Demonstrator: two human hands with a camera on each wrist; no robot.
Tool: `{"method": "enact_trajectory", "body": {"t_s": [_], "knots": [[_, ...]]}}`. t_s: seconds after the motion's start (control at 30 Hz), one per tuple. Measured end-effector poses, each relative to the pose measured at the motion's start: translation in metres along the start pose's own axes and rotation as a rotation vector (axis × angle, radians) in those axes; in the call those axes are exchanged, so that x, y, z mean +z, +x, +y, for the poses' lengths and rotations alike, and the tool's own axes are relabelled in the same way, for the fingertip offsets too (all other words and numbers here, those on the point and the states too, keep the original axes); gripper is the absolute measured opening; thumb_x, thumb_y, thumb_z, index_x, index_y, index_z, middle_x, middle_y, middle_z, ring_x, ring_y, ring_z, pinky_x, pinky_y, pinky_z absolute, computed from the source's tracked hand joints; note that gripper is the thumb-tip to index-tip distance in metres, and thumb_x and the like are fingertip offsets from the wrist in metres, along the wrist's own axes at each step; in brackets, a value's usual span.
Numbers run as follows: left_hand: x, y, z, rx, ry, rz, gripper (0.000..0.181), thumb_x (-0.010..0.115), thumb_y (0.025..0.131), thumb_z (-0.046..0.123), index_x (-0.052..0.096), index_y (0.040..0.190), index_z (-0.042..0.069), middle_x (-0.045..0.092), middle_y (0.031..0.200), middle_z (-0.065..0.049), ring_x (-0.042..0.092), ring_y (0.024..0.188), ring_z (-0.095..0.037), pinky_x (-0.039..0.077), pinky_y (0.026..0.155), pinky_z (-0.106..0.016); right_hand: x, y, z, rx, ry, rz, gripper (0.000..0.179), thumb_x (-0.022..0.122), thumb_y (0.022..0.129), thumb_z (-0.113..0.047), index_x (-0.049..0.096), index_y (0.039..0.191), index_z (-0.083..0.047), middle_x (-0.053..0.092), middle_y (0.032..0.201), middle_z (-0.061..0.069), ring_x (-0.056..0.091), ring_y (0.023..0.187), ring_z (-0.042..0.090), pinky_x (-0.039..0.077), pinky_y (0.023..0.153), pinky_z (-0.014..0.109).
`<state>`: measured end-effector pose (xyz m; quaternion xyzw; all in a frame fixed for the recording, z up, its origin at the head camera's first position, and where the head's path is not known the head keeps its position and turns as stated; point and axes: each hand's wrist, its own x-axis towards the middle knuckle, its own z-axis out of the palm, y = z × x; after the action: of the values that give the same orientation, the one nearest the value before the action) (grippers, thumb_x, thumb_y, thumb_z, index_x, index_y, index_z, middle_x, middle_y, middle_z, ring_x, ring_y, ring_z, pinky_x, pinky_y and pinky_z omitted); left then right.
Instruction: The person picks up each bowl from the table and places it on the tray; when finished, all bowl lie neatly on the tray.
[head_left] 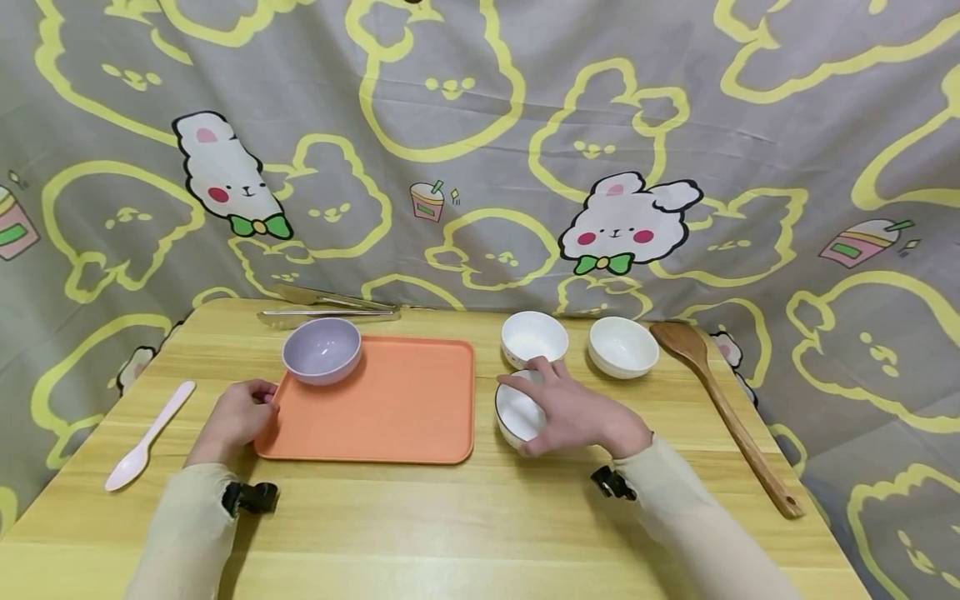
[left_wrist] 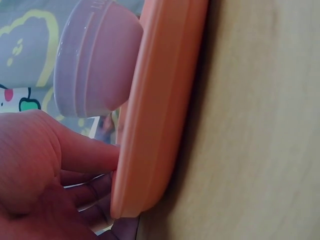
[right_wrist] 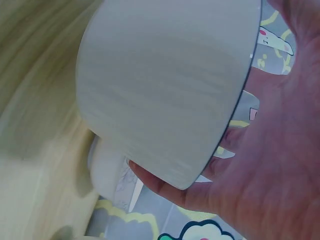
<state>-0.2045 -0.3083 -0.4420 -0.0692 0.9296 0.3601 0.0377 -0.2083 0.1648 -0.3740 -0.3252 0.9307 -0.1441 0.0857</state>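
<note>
- While the left hand pinches the left edge of the orange tray, a purple bowl sits at its far-left corner.
- Beyond the tray's right edge, the right hand grips the dark-rimmed bowl by its rim.
- Securing that bowl seems the current step; moving it would call for clearing the white bowl behind.

tray: smooth plastic | dark-rimmed bowl: smooth | purple bowl: glossy | tongs: shiny metal | spatula: wood | curtain: cloth

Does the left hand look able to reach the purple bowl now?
Probably yes: the purple bowl sits close with nothing between, though the left hand may need to release the orange tray.
</note>
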Motion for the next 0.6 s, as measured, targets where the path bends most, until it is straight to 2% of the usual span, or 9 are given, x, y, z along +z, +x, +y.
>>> {"method": "enact_trajectory", "body": {"t_s": [0.33,0.6], "knots": [[-0.001,-0.001,0.001,0.001,0.009,-0.003,0.032,0.055,0.088,0.002,0.055,0.115,-0.014,0.056,0.096,-0.021,0.051,0.088,-0.035,0.042,0.074,-0.041,-0.006,0.018,-0.013,-0.073,-0.023,-0.009,0.085,0.081,0.068,-0.044,0.047,0.144,-0.032,0.034,0.141,0.014,0.036,0.116,0.032,0.045,0.083,0.043],[0.0,-0.001,0.001,0.018,0.028,0.006,0.031,0.056,0.088,0.003,0.056,0.115,-0.014,0.057,0.095,-0.021,0.052,0.087,-0.035,0.042,0.073,-0.04,-0.007,0.035,-0.019,-0.084,-0.018,-0.008,0.08,0.08,0.069,-0.046,0.047,0.141,-0.038,0.036,0.137,0.009,0.037,0.114,0.029,0.046,0.079,0.043]]}}
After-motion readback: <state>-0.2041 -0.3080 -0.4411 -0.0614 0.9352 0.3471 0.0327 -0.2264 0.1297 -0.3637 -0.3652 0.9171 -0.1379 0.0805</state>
